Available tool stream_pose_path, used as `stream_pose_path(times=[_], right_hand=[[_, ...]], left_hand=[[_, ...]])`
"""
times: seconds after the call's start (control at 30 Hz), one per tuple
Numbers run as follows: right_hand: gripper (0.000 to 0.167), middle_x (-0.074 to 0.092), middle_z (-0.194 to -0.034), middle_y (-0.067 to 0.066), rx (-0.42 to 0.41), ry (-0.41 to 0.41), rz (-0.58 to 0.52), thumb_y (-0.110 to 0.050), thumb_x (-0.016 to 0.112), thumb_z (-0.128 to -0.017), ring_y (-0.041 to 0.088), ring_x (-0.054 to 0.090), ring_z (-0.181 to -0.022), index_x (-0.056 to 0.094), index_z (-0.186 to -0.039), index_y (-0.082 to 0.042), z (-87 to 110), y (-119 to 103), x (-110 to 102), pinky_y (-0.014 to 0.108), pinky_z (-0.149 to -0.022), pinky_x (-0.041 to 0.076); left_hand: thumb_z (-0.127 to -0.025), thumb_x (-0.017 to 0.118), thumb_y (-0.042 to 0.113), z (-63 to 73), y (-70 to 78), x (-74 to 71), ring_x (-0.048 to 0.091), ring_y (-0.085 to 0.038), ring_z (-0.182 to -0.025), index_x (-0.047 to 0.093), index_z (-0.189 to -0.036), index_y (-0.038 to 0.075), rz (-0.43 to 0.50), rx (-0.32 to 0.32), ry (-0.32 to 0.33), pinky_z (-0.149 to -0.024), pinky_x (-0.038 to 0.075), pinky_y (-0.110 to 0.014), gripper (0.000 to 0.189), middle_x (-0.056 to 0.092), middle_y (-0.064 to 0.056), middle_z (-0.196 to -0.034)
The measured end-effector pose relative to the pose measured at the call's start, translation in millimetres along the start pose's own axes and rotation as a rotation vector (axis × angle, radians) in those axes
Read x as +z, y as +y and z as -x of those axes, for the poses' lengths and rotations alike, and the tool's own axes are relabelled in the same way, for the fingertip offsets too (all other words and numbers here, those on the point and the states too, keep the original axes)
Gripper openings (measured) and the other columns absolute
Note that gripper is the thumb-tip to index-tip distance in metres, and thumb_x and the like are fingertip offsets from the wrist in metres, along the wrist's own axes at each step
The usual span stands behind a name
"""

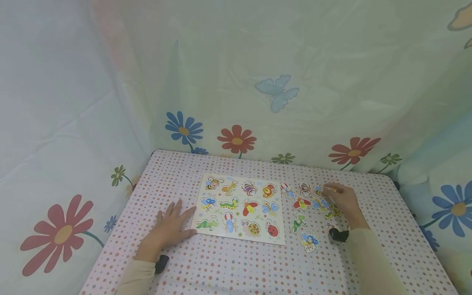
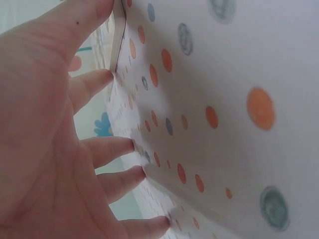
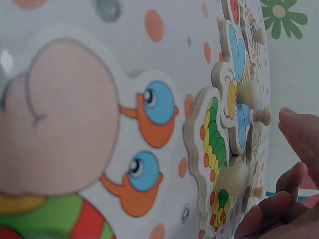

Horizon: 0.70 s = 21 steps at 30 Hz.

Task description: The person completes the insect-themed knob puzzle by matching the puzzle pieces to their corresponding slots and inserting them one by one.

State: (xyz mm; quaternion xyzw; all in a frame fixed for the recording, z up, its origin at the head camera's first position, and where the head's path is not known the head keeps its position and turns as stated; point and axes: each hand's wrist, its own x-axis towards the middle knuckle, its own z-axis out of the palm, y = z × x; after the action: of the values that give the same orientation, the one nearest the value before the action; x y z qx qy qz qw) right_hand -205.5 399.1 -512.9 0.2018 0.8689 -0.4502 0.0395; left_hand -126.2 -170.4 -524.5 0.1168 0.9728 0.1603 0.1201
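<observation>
My left hand (image 1: 167,227) rests with spread fingers beside the puzzle board (image 1: 281,241); in the left wrist view its thumb and one fingertip meet the board's edge. Insect pictures cover the board. My right hand (image 1: 343,198) hovers over loose wooden insect pieces on the right, its fingertips near the bee piece (image 1: 319,191). In the right wrist view its fingers (image 3: 299,132) are loosely bent, nothing showing between them, close to pegged pieces: a green caterpillar (image 3: 209,149) and a blue-winged insect (image 3: 232,94). The snail piece (image 3: 70,124) is large in front, partly hidden by the wrist in the head view.
More loose pieces lie right of the board: a horned beetle (image 1: 287,191), a spider (image 1: 304,189), a red-winged bug (image 1: 302,203), a grasshopper (image 1: 298,223) and a blue-eyed fly (image 1: 309,241). The dotted tablecloth (image 1: 236,270) ends at a flowered curtain (image 1: 206,82) behind.
</observation>
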Motion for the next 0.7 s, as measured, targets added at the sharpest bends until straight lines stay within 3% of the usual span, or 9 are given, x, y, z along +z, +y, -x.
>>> stream_pose_path(times=[0.2,0.43,0.7], right_hand=[[0.055,0.036,-0.151,0.032,-0.038,-0.018,0.066,-0.035,0.064,-0.098,0.052,0.034,-0.134,0.055,-0.139,0.001,-1.9,2.1,1.3,0.069,-0.106,0.030],[0.051,0.038,-0.149,0.030,0.018,0.005,0.093,-0.036,0.064,-0.098,0.051,0.034,-0.134,0.059,-0.133,0.000,-8.3,6.0,6.4,0.068,-0.105,0.032],[0.048,0.056,-0.129,0.029,0.021,0.042,0.144,-0.032,0.066,-0.097,0.044,0.052,-0.115,0.060,-0.128,0.003,-14.0,9.3,11.7,0.059,-0.094,0.044]], left_hand=[[-0.091,0.067,0.053,-0.9,-0.1,-0.7,0.010,-0.050,-0.147,0.039,-0.155,0.025,0.002,-0.001,0.005,-0.110,0.007,-0.075,0.076,0.014,-0.024,-0.163],[-0.091,0.067,0.054,-1.3,-0.9,-0.3,0.009,-0.049,-0.147,0.039,-0.156,0.026,0.012,-0.008,-0.010,-0.110,0.005,-0.075,0.076,0.012,-0.023,-0.164],[-0.090,0.067,0.055,-2.4,-1.5,2.2,0.007,-0.048,-0.148,0.039,-0.155,0.028,0.024,-0.010,-0.008,-0.110,0.003,-0.075,0.076,0.011,-0.022,-0.164]])
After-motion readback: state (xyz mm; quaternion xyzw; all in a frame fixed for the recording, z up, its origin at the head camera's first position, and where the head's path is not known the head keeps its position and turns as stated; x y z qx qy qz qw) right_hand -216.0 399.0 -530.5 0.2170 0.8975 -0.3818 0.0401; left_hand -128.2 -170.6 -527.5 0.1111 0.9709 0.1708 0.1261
